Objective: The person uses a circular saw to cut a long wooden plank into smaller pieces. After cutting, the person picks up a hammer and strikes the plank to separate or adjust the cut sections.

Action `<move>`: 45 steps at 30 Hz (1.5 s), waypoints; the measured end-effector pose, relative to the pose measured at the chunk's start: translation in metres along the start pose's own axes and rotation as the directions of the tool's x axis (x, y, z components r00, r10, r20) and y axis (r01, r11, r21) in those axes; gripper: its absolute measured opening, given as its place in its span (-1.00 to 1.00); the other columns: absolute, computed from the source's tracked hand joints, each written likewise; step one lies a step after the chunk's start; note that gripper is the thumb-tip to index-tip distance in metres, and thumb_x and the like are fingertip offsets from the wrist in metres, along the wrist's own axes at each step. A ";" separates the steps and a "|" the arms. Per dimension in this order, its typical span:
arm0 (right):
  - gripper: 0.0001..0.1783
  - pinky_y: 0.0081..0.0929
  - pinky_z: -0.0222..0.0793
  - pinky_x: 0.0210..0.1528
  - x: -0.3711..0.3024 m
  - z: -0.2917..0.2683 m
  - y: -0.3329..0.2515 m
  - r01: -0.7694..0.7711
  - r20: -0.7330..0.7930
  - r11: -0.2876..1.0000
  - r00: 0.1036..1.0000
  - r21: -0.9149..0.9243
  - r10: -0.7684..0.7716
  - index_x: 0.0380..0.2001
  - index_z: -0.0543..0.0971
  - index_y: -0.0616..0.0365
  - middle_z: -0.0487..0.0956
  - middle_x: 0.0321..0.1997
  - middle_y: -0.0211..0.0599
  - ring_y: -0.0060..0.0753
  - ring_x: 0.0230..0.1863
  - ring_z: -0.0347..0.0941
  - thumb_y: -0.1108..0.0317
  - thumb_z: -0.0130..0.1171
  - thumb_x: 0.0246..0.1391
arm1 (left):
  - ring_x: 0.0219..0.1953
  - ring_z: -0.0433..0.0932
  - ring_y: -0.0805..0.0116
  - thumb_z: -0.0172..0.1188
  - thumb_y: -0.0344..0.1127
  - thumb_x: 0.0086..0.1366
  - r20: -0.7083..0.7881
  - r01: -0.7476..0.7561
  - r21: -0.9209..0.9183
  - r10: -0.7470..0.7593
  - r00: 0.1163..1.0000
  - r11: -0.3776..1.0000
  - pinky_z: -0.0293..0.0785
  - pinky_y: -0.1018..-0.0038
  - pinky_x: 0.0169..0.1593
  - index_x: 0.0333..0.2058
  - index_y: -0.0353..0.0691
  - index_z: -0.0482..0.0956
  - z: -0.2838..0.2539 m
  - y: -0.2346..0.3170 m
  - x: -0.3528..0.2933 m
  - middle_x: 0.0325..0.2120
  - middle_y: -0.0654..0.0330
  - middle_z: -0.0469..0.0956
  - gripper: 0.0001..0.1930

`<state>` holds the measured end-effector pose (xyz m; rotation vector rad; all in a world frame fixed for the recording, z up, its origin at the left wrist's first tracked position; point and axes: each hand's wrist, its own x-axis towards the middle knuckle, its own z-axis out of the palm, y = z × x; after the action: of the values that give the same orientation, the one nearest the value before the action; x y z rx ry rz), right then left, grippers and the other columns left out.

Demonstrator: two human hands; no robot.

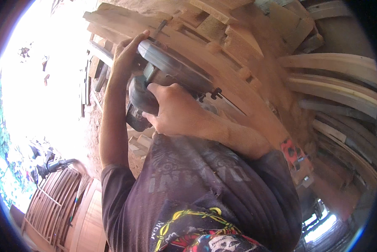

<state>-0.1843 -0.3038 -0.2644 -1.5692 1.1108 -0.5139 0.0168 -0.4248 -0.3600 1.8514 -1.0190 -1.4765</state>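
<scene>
A bulky handheld power tool (171,65) with a grey-green housing and a black knob lies slantwise over a dusty wooden plank (255,101). I cannot make out its working face. My right hand (176,107) is closed round its rounded rear handle (141,94), close to my body. At the tool's far left end, my left hand (129,48) holds the housing from the side. One of its fingers points up along the end, while the others are mostly hidden. A thin metal rod (234,106) sticks out near the knob.
Offcuts and boards (222,29) lie beyond the plank. Curved timber pieces (331,84) are stacked at the right, near a red and black object (293,153). Slatted wooden frames (54,201) and a panel (87,218) stand at the lower left, beside a motorbike (45,166).
</scene>
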 end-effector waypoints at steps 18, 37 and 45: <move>-0.55 0.11 0.60 0.01 0.006 -0.001 -0.014 -0.031 0.065 0.999 0.997 -0.033 0.033 -0.09 0.59 0.39 0.69 -0.24 0.40 0.44 -0.08 0.69 0.29 0.53 0.12 | -0.33 0.69 0.30 0.58 0.31 0.13 -0.044 0.041 0.014 -0.040 0.998 0.999 0.71 0.30 -0.40 -0.02 -0.51 0.61 -0.011 0.004 0.000 -0.30 0.05 0.64 -0.13; -0.60 -0.04 0.62 0.09 0.003 0.004 -0.033 -0.063 0.068 0.998 0.996 -0.002 0.063 -0.02 0.61 0.34 0.74 -0.16 0.23 0.22 0.00 0.75 0.33 0.48 0.17 | -0.48 0.70 0.36 0.54 0.29 0.20 -0.009 -0.087 0.000 0.087 0.996 0.996 0.66 0.38 -0.45 -0.26 -0.41 0.77 -0.022 0.008 -0.008 -0.51 0.11 0.67 -0.31; -0.59 -0.08 0.62 0.07 0.001 0.006 -0.041 -0.038 0.035 0.999 0.999 -0.015 0.039 -0.02 0.62 0.33 0.74 -0.16 0.22 0.16 -0.01 0.76 0.35 0.50 0.15 | -0.53 0.69 0.36 0.56 0.28 0.17 0.005 -0.113 -0.004 0.113 0.994 0.994 0.62 0.42 -0.50 -0.27 -0.42 0.79 -0.026 0.023 -0.020 -0.54 0.10 0.66 -0.31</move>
<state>-0.1636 -0.3032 -0.2286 -1.5610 1.1183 -0.4520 0.0348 -0.4213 -0.3245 1.7583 -1.1038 -1.4160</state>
